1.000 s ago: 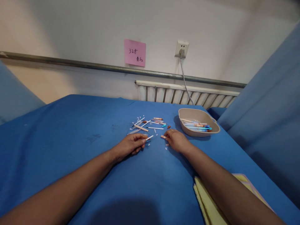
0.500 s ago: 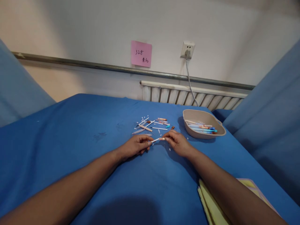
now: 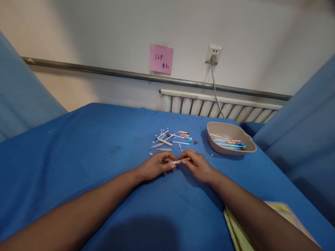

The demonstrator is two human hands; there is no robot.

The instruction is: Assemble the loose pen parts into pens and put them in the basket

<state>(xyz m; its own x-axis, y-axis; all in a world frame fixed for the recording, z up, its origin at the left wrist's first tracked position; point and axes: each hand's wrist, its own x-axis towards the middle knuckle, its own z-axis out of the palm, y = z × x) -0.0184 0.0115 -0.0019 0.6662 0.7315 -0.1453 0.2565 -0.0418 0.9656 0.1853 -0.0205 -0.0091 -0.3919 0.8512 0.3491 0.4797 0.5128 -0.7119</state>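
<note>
My left hand (image 3: 157,166) pinches the left end of a slim pen (image 3: 180,161) with an orange-and-white patterned barrel. At its right end, the thumb and fingers of my right hand (image 3: 201,166) are closed on the same pen. Both hands are low over the blue sheet, a short gap between them. Just beyond them lies a loose pile of pen parts: a beige barrel (image 3: 164,141), a clear-looking barrel (image 3: 164,150), white refills (image 3: 180,142), and a small brown piece (image 3: 195,142). Tiny white bits are scattered around.
A beige plastic basin (image 3: 250,147) holding several pens (image 3: 227,144) stands at the right. A folded yellow cloth (image 3: 235,226) lies under my right forearm. Behind the blue-covered surface (image 3: 117,132) are a radiator (image 3: 193,106) and a metal rail (image 3: 117,74); blue curtains hang on both sides.
My hands have come closer together. The white stick that showed between them is now mostly out of sight, and more of the orange patterned barrel shows. The view has shifted slightly.
</note>
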